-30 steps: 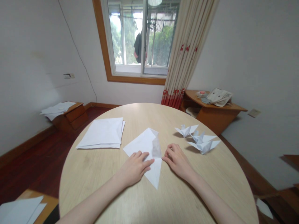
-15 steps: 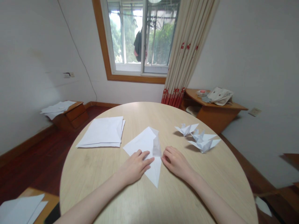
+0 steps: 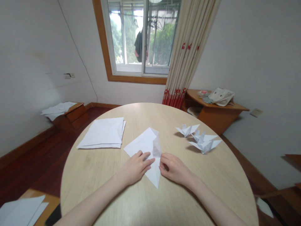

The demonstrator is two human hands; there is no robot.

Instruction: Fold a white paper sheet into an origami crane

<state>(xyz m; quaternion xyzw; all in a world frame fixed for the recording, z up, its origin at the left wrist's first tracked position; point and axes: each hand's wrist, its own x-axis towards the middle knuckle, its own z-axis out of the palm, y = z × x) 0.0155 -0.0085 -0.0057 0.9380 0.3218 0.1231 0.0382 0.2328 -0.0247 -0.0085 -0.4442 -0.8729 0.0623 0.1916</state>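
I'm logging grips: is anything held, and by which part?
The left hand rests on the folded paper; the right hand is at its right edge, pinch unclear.

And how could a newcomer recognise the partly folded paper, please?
On the round table, look between the flat paper stack and the folded birds. The partly folded paper there narrows to a point; unlike its neighbours, it lies under the left hand.

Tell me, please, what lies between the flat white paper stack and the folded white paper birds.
In the head view, a partly folded white paper sheet lies between them, with pale wood-grained tabletop on either side.
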